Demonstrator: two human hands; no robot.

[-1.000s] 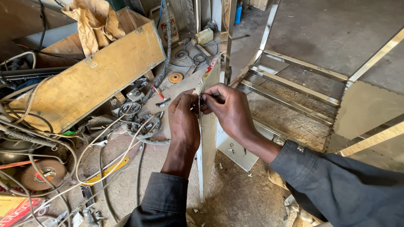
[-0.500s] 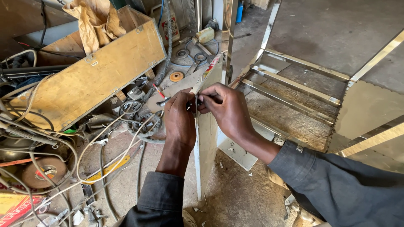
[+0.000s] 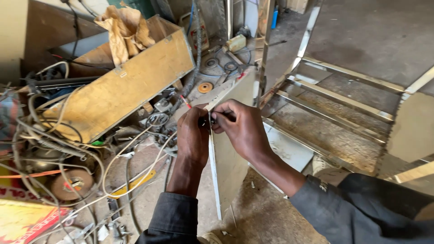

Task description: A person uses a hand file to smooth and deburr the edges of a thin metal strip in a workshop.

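Both hands stay pinched at the top edge of the upright panel [image 3: 228,158], barely shifted since a moment ago. The left hand [image 3: 192,135] and right hand [image 3: 242,126] close their fingertips on a small dark piece there, too small to identify. The panel stands on edge, its long axis running away from the person toward the wooden box [image 3: 122,86].

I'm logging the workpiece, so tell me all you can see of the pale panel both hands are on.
The pale panel is a thin, flat, off-white sheet, seemingly board or metal, standing on edge and running away from the camera. The left hand and right hand pinch its top edge from opposite sides around something small and dark. Its lower end reaches the dusty floor.
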